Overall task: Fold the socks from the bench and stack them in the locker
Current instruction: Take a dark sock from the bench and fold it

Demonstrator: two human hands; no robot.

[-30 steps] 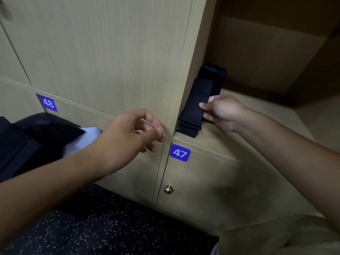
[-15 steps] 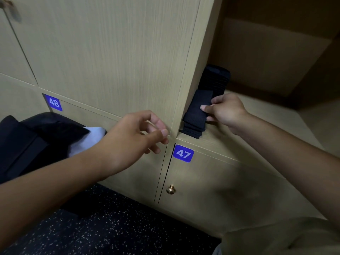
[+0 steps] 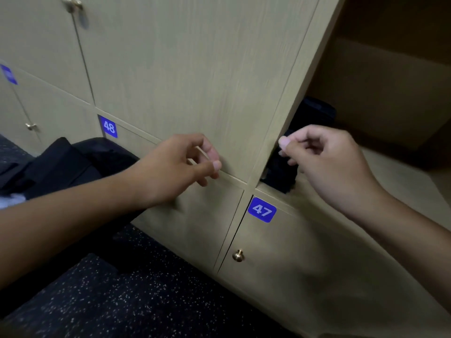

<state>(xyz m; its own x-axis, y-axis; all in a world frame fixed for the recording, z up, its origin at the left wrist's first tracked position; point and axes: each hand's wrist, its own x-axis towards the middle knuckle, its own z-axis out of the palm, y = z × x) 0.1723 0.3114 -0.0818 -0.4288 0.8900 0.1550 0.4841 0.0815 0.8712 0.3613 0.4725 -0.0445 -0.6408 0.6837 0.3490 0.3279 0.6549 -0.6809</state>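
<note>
Two hands at locker [image 3: 395, 191] front; folded socks [image 3: 280, 174] lie at front-left corner of open locker floor; right hand [image 3: 329, 162] just beside, fingers curled, grasping nothing; left hand [image 3: 175, 167] loosely curled, empty; stacking step looks done; next: fetch another sock from bench

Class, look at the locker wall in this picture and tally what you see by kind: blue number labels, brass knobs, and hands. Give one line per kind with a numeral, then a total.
Blue number labels: 3 (48, 47, one blurred at the left edge)
Brass knobs: 3 ()
Hands: 2 (left hand, right hand)
Total: 8
</note>
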